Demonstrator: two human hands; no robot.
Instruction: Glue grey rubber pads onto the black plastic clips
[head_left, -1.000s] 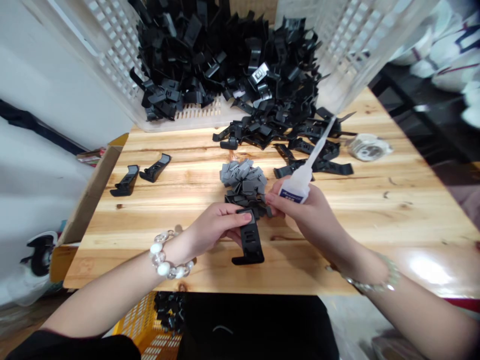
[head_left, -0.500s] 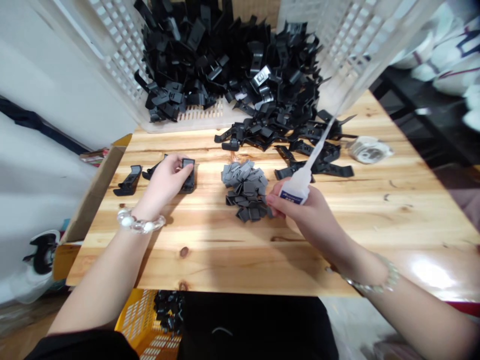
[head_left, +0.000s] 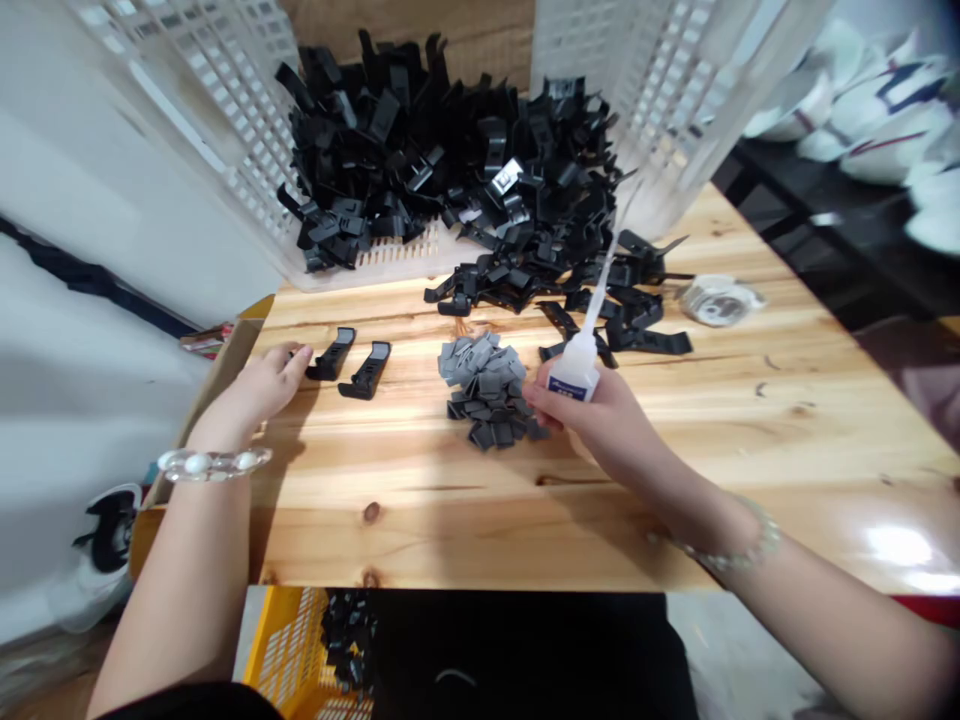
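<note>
My right hand (head_left: 585,405) is wrapped round a white glue bottle (head_left: 574,366) with a blue label and a long thin nozzle pointing up and away. Just left of it lies a heap of small grey pads (head_left: 491,385). At the left of the table, my left hand (head_left: 266,385) is closed with its fingers curled down; a dark bit of a black plastic clip shows at the fingertips, the rest being covered. Two more black clips, a nearer one (head_left: 365,371) and a farther one (head_left: 332,354), lie to the right of that hand.
A white plastic crate (head_left: 457,240) full of black clips (head_left: 450,150) stands at the back, some spilling onto the wooden table (head_left: 420,520). A tape roll (head_left: 721,300) lies at right. A cardboard box (head_left: 217,375) is at the left edge, a yellow basket (head_left: 281,640) below.
My left hand has let go of the clip it held and moved left, leaving that clip on the table. The view has shifted slightly. My right hand still holds the glue bottle.
</note>
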